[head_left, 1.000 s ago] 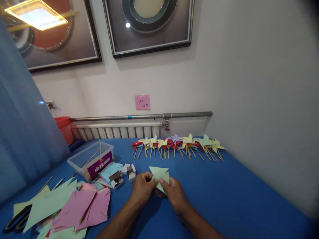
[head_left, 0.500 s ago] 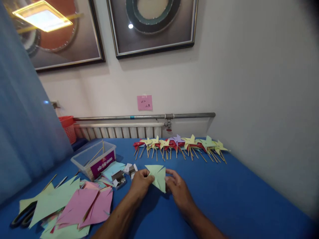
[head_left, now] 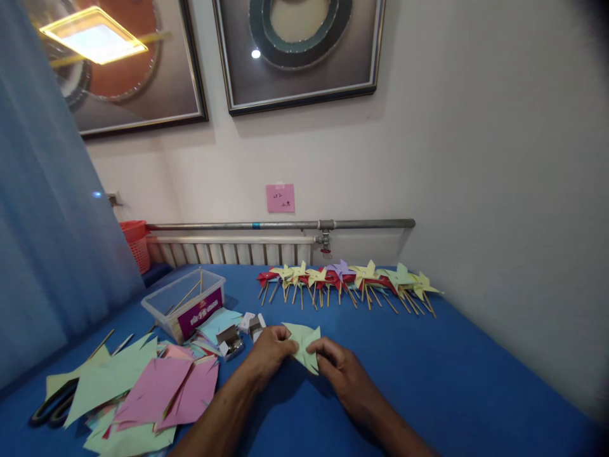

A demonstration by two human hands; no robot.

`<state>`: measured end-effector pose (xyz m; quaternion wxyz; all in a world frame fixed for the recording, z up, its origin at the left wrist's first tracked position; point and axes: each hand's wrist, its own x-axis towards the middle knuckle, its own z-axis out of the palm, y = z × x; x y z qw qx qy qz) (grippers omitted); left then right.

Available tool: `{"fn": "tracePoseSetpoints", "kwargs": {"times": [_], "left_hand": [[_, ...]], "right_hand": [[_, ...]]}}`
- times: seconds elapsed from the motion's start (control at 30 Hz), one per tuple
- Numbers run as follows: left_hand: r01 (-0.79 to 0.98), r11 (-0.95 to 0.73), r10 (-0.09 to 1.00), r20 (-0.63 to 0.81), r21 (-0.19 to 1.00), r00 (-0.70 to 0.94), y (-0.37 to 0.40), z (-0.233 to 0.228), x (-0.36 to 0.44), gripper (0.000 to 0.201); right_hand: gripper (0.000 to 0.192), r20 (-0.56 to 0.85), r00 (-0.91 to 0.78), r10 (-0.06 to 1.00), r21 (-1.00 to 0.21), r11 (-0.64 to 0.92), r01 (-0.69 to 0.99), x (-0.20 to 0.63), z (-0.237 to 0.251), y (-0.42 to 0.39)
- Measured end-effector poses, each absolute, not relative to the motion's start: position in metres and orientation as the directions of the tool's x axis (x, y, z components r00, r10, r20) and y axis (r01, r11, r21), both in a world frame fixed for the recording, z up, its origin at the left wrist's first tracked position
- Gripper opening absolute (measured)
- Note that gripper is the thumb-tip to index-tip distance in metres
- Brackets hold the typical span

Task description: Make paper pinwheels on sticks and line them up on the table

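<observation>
A light green paper square point(head_left: 304, 346) with slits cut in from its corners is held up over the blue table point(head_left: 419, 387). My left hand point(head_left: 275, 348) pinches it at the left, thumb on top near the middle. At the right edge, my right hand point(head_left: 335, 362) has thumb and fingers closed on a corner that is bent inward. Close by on the left lie a small open box of metal pins point(head_left: 230, 346) and white small boxes point(head_left: 252, 324).
Pink and green cut paper sheets point(head_left: 155, 390) and black-handled scissors point(head_left: 57, 401) lie at the left. A clear plastic bin point(head_left: 164, 301) holds sticks. Finished paper pinwheels point(head_left: 340, 273) line the back, below a pipe point(head_left: 280, 225) on the wall.
My right hand has moved in toward the middle of the green paper, folding its right side inward. My left hand keeps its pinch. The view has shifted slightly.
</observation>
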<state>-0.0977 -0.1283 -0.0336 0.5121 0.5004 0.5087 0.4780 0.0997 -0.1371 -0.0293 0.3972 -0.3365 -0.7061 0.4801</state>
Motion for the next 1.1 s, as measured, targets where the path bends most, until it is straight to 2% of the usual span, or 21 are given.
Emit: {"fn": "tracePoseSetpoints", "kwargs": {"times": [0.13,0.27,0.43,1.1], "left_hand": [[0.062,-0.035,0.997,0.031,0.997,0.064,-0.129,-0.034,-0.093,0.029],[0.079,-0.042,0.996,0.036,0.996,0.079,-0.132,-0.033,-0.086,0.032],[0.101,-0.029,0.999,0.025,0.995,0.043,-0.132,-0.037,-0.081,0.038],[0.102,0.018,0.999,-0.021,0.995,0.027,-0.134,-0.036,-0.074,0.042]], "right_hand": [[0.023,0.220,-0.411,0.884,-0.972,0.235,-0.014,0.097,-0.030,-0.133],[0.028,0.185,-0.364,0.913,-0.983,0.173,-0.066,0.093,-0.039,-0.128],[0.029,0.127,-0.307,0.943,-0.992,0.115,-0.057,0.085,-0.052,-0.125],[0.021,0.133,-0.159,0.978,-0.988,0.144,0.058,0.078,-0.056,-0.126]]}}
